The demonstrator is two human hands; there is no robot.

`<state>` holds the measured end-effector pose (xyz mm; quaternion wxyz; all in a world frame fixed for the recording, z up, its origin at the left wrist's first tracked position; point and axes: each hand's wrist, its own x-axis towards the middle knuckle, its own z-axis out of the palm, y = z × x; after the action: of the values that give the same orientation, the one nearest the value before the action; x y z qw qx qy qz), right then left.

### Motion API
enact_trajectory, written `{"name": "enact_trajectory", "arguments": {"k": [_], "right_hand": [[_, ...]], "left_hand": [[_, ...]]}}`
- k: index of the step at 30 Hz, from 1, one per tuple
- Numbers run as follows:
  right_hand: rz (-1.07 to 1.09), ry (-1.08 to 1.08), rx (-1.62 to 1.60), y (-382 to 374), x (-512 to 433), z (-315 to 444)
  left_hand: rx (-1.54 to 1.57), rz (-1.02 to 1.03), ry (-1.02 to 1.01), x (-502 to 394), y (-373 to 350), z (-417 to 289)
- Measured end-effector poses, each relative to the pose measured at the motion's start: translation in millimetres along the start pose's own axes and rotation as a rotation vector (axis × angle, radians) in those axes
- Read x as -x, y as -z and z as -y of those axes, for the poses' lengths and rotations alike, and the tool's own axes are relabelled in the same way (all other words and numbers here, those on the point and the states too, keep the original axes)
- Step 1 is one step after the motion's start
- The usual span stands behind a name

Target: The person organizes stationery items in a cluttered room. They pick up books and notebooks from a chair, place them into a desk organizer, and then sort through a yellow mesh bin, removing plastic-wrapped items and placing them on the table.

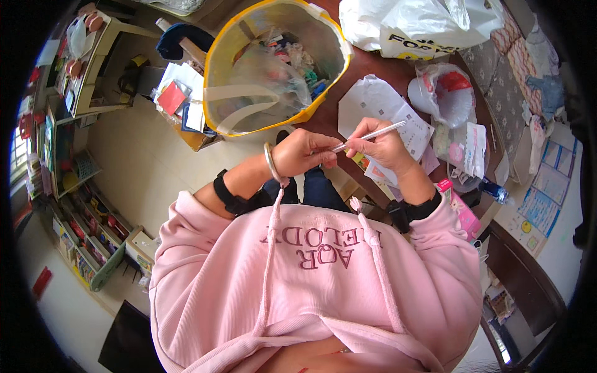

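Observation:
A slim, pale pen [383, 130] slants between my two hands in front of my chest. My right hand [383, 148] grips its barrel between thumb and fingers, the far end sticking out to the upper right. At the pen's lower end, the fingertips of my left hand [303, 150] pinch it close to my right fingers; the tip itself is partly hidden. A bangle [269, 161] circles my left wrist. Behind the right hand, printed white papers [368, 105] lie on a dark red-brown table [373, 63].
Beyond my hands stands a large yellow-rimmed bag [327, 94] holding mixed small items and plastic. White plastic bags [419, 23], a plastic-lined white bin [422, 95] and a pink box [461, 210] are on the right. Stacked papers and cards [179, 95] sit left of the bag.

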<state>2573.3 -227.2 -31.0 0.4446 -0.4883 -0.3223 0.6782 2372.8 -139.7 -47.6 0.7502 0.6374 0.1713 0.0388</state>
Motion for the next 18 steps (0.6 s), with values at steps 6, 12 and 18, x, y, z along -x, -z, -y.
{"name": "enact_trajectory", "arguments": {"k": [6,12,18], "right_hand": [[0.141,0.056,0.38,-65.0,-24.6,40.5],[-0.006,0.352,1.122,-64.1,-176.9,92.0],[0.242,-0.037,1.219,-78.8,-205.2,88.4]], "left_hand": [[-0.28,-0.298,-0.14,47.6,4.0,-28.2],[-0.359,-0.599,-0.334,100.2,89.7,-41.8],[-1.145,-0.518,0.094,106.2,131.0,-33.8]]}}
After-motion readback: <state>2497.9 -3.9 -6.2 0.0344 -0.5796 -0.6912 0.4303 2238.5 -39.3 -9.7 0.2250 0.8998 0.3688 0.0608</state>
